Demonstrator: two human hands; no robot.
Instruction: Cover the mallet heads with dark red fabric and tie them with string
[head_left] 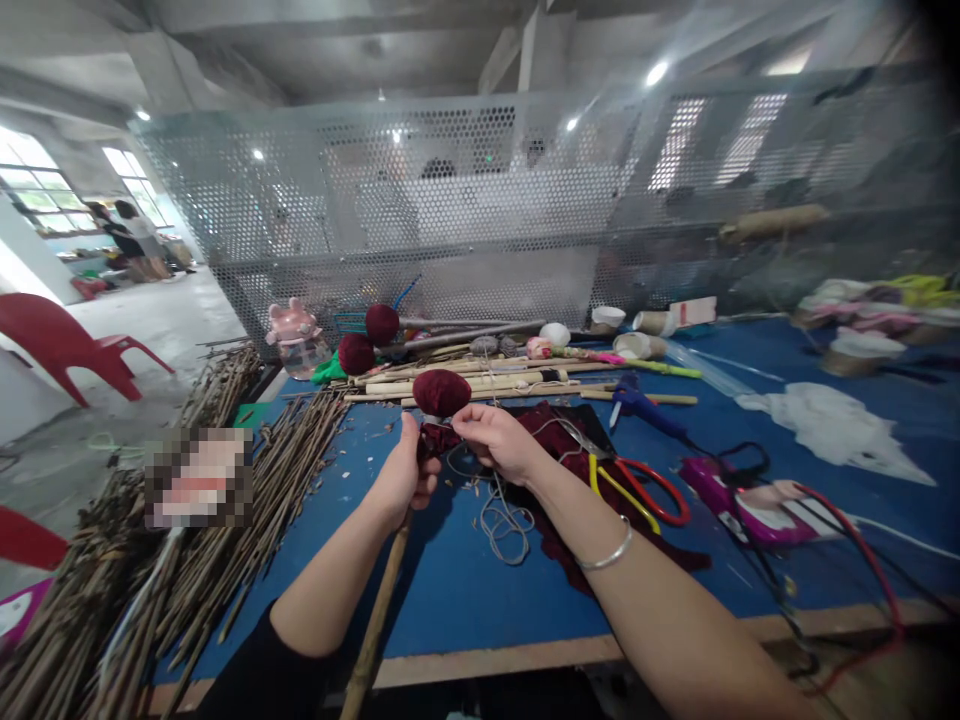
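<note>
A dark red fabric-covered ball tops a wooden stick that slants down toward the front edge. Just under the ball, my left hand is closed round the gathered fabric and the stick's upper end. My right hand pinches at the ball's neck, where pale string is wound; whether its fingertips hold the string is too small to tell. Loose grey string lies in loops below my right hand. Dark red cloth is spread under my right forearm.
Red-handled scissors, yellow-handled scissors and a blue glue gun lie at the right. Beyond them is a purple power box with cables. Bundled twigs cover the left. Two red balls and sticks lie behind, before a perforated screen.
</note>
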